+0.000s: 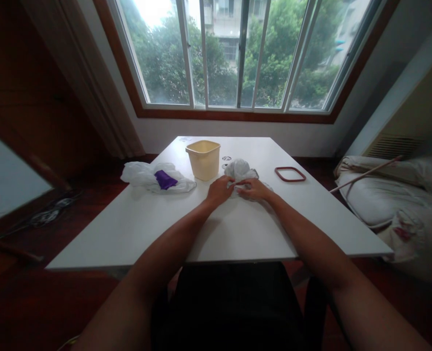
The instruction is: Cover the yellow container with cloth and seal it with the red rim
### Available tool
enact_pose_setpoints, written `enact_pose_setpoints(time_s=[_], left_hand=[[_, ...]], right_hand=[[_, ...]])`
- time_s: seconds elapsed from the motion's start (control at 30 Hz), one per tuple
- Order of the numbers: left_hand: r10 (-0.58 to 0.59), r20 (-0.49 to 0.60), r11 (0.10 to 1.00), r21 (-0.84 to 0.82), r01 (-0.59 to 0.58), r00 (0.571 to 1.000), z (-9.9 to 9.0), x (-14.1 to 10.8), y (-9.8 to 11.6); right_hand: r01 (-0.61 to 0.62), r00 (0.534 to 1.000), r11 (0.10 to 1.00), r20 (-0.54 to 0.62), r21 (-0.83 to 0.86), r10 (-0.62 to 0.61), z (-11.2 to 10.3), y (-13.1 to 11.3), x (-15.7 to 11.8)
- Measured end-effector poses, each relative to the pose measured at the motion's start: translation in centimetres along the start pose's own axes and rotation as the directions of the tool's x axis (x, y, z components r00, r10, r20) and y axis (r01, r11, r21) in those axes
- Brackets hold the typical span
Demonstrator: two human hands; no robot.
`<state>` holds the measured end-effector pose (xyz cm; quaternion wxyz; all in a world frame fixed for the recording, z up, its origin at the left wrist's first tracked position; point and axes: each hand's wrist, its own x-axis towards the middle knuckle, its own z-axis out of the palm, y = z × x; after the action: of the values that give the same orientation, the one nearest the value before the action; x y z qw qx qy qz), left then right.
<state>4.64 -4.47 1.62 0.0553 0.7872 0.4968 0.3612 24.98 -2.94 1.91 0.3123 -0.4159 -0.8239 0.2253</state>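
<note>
Both my hands meet over a crumpled white plastic bag (pixel 240 168) near the middle of the white table. My left hand (pixel 220 189) pinches the bag's near side, and my right hand (pixel 253 188) grips it from the right, fingertips close to the left ones. Part of the bag is hidden behind the fingers. Just beyond my left hand stands a pale yellow bin (pixel 203 162), upright, its mouth facing up. A reddish-brown rim ring (pixel 290 180), rounded and four-sided, lies flat to the right of my right hand.
On the table's (pixel 135 234) left side lies another white plastic bag (pixel 137 174) with a purple piece (pixel 165 179) on it. Cushions (pixel 372 195) with a thin stick (pixel 369 174) across them stand at the right. A window (pixel 230 58) rises behind the table.
</note>
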Motion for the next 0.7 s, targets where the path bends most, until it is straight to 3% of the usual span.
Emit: enact_pose_setpoints(time_s=[0.13,0.23,0.4,0.53,0.7], left_hand=[[-0.049,-0.072,0.999,0.005,0.049,0.996,0.0,0.3,-1.4],[-0.104,-0.203,0.994,-0.038,0.099,0.974,-0.3,0.7,-2.0],[-0.182,-0.376,0.983,-0.098,0.157,0.908,-1.1,0.9,-1.8],[-0.142,-0.354,0.989,-0.09,0.117,0.924,-1.6,0.6,-1.0],[0.124,-0.197,0.99,0.087,-0.109,0.973,-2.0,-0.3,0.8]], right_hand=[[-0.12,0.977,0.993,-0.177,0.0,0.118,-0.9,1.1,0.0],[-0.183,0.955,0.983,-0.242,-0.015,0.174,-1.8,1.8,-0.1],[-0.167,0.925,0.985,-0.351,-0.04,0.143,-3.3,1.8,-0.5],[-0.11,0.946,0.994,-0.306,0.018,0.11,-3.0,1.8,-0.4],[-0.099,0.961,0.995,-0.259,0.019,0.101,-1.5,2.7,-0.1]])
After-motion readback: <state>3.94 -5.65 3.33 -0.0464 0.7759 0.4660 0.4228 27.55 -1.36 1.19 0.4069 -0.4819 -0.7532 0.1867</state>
